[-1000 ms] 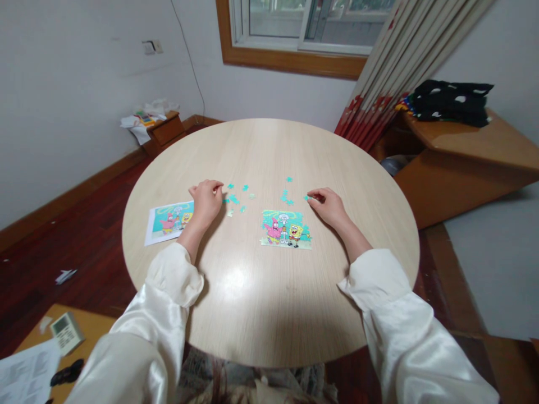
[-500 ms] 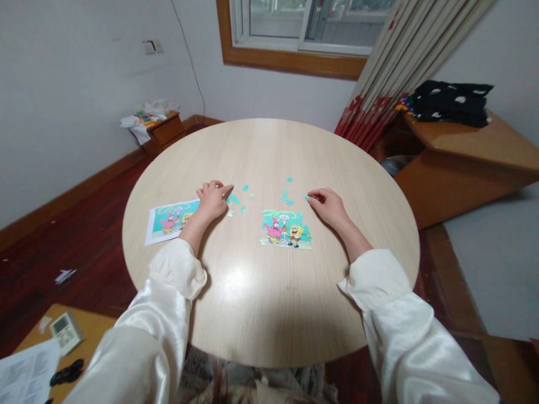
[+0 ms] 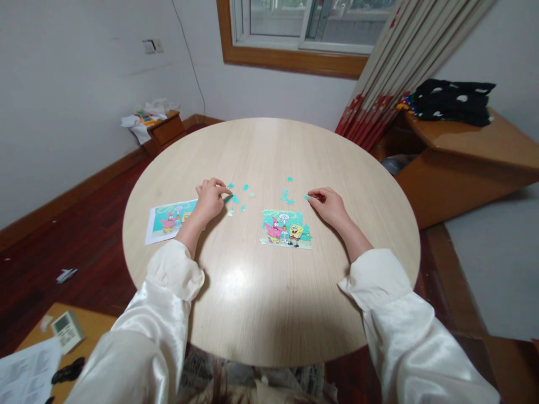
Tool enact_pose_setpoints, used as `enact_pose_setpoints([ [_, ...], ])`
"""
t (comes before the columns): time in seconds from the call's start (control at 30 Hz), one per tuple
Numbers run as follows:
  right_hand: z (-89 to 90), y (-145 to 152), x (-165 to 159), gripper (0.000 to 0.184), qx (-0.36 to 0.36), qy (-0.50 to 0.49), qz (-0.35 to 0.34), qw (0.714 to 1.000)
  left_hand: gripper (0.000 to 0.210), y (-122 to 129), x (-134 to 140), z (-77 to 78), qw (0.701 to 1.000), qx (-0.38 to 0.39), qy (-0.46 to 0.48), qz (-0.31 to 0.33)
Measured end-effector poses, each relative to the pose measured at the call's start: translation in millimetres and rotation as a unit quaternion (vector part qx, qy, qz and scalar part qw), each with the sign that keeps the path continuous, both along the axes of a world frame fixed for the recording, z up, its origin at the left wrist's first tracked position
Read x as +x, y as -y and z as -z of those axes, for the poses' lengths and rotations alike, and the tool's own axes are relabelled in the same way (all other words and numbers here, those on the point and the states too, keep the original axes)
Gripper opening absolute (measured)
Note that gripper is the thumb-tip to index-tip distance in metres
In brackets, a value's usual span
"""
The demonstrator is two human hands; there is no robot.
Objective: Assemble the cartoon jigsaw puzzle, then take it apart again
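Note:
My right hand pinches a small teal puzzle piece between thumb and fingertips, just above the table. Over on the left, my left hand has its index finger stretched out over a loose group of teal puzzle pieces; its fingers look apart, and part of a piece is hidden beneath them. Between the hands lies a partly assembled cartoon jigsaw puzzle, its upper right edge uneven. Several more teal pieces lie just above it. A printed reference picture is partly covered by my left forearm.
Everything rests on a round wooden table. A side surface at lower left holds a white device with a screen and a paper. A curtain and a wooden cabinet stand to the right.
My left hand has drawn back slightly to the left, and its index fingertip has come down toward me, uncovering a teal piece. The right hand stays where it was with its piece.

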State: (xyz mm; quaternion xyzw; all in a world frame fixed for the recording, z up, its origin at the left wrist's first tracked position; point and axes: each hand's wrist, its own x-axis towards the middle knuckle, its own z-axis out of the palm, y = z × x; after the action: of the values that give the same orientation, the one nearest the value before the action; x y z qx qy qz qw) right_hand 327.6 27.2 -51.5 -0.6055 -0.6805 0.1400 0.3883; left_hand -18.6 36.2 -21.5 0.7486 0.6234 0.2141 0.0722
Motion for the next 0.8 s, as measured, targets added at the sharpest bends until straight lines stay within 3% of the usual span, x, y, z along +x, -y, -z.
enact_pose_setpoints([
  [0.27,1.8,-1,-1,0.015,0.011,-0.005,0.002,1.0,0.042,0,1,6.5,1.0,-0.009,-0.01,0.017],
  [0.5,4.7,-2,2,0.015,0.01,-0.004,-0.001,1.0,0.037,0,-10,4.7,0.999,0.024,0.029,0.017],
  [0.8,4.8,-2,2,0.015,0.009,-0.001,0.004,1.0,0.04,2,-19,3.8,0.999,0.002,0.018,0.034],
])
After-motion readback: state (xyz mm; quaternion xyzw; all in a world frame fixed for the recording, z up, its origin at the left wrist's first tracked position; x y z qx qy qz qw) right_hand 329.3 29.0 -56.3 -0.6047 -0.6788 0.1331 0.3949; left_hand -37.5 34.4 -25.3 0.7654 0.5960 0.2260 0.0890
